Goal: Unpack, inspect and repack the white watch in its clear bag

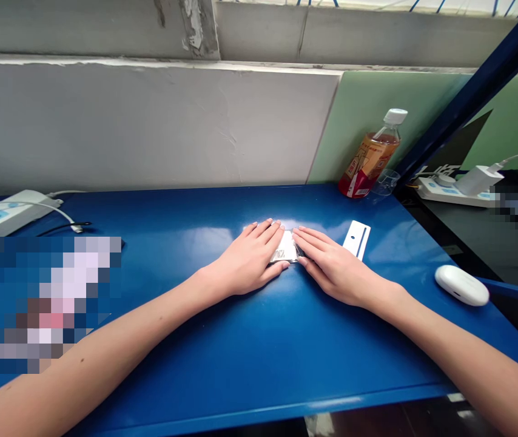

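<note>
A small flat packet [282, 250] with a white printed label and a dark, shiny edge lies on the blue tabletop, partly hidden under my hands. My left hand [253, 258] rests flat across its left side, fingers stretched out and the thumb along its near edge. From the right, my right hand [329, 264] lies with straight fingers on the packet's dark right end. The two hands' fingertips are close together but apart. Just beyond my right hand is a white flat piece [358, 244] with a dark slot and a small hole.
A drink bottle [372, 155] and a clear plastic cup [385, 183] stand at the back right. A white earbud case [461, 285] sits near the right edge. Power strips [13, 209] and cables lie left and right. A blurred-out object [59, 303] is beside my left forearm.
</note>
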Tool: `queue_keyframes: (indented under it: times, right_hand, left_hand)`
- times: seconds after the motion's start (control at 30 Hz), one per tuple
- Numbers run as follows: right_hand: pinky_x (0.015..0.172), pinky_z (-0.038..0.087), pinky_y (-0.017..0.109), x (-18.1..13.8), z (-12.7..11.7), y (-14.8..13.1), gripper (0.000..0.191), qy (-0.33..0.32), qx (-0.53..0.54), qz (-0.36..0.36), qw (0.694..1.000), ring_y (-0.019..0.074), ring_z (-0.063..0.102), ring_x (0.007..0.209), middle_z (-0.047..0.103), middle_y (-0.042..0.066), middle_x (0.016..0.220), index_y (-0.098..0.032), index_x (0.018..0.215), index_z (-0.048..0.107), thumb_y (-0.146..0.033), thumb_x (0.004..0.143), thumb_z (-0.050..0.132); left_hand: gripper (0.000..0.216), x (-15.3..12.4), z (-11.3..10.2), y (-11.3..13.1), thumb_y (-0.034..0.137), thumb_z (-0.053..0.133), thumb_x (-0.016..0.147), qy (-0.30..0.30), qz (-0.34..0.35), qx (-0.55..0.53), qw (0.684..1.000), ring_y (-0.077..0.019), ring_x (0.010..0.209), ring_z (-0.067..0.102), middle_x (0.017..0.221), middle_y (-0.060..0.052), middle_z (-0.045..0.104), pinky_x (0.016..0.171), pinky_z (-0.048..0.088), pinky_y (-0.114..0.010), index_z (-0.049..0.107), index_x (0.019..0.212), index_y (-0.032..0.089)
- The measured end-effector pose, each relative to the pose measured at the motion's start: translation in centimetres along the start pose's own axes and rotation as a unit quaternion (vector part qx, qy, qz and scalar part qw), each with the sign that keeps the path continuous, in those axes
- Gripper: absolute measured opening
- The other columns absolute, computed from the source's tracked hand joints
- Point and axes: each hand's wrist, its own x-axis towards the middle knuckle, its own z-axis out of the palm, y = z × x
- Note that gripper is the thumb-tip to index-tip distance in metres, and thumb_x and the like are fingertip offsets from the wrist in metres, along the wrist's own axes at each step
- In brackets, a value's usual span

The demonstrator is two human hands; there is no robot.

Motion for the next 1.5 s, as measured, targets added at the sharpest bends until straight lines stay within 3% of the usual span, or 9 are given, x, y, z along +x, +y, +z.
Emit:
queue_keyframes:
  times: [0.53,0.83,1.03,1.27,1.4,1.5]
  right_hand:
    - [0.111,0.047,0.053,0.5,-0.2,-0.9,0.046,0.000,-0.062,-0.026,0.998,0.0386,0.047,0.138,0.056,0.031,0.137,0.007,0.133,0.052,-0.021,0.099,0.042]
    - [0.110,0.047,0.054,0.5,0.8,0.5,0.035,0.070,0.070,0.041,0.994,0.0312,0.053,0.134,0.067,0.016,0.131,-0.014,0.124,0.066,-0.022,0.101,0.040]
    - [0.110,0.046,0.052,0.3,0.9,2.5,0.038,0.086,0.069,0.064,0.992,0.0308,0.055,0.132,0.063,0.018,0.135,-0.011,0.130,0.062,-0.013,0.095,0.047]
    - [0.084,0.060,0.040,0.3,0.4,2.9,0.022,0.155,0.071,0.032,0.985,0.0245,0.071,0.096,0.075,0.012,0.107,-0.019,0.111,0.074,-0.018,0.093,0.061]
    - [0.071,0.059,0.036,0.3,-0.1,3.3,0.017,0.192,0.049,-0.001,0.980,0.0222,0.069,0.081,0.075,0.010,0.091,-0.020,0.100,0.078,-0.017,0.089,0.066]
    - [0.070,0.058,0.036,0.2,-0.8,3.0,0.016,0.212,0.070,-0.007,0.975,0.0211,0.069,0.080,0.074,0.008,0.089,-0.024,0.097,0.079,-0.018,0.089,0.066]
  left_hand:
    - [0.067,0.0,0.2,0.1,0.050,0.038,0.101,0.013,0.004,-0.007,1.000,-0.0369,0.147,0.030,0.157,-0.021,0.037,0.117,0.029,-0.053,0.034,0.151,0.005]
    - [0.061,0.1,0.3,-0.1,0.048,0.040,0.102,0.037,0.017,-0.018,0.999,-0.0354,0.145,0.035,0.153,-0.021,0.043,0.117,0.030,-0.051,0.040,0.147,0.006]
    - [0.059,-0.1,0.4,-0.4,0.046,0.039,0.103,0.060,0.028,-0.076,0.995,-0.0325,0.145,0.035,0.153,-0.020,0.043,0.118,0.031,-0.050,0.038,0.148,0.008]
    - [0.061,-0.4,0.4,-0.3,0.046,0.044,0.101,0.078,0.071,-0.121,0.987,-0.0325,0.148,0.030,0.156,-0.021,0.038,0.118,0.033,-0.052,0.033,0.151,0.012]
    - [0.064,-0.6,0.2,-0.3,0.038,0.046,0.098,0.085,0.071,-0.142,0.984,-0.0347,0.150,0.024,0.158,-0.022,0.032,0.120,0.027,-0.056,0.029,0.153,0.011]
    - [0.061,-0.7,0.2,-0.5,0.030,0.040,0.097,0.115,0.068,-0.167,0.977,-0.0322,0.151,0.022,0.159,-0.022,0.030,0.121,0.026,-0.054,0.027,0.153,0.010]
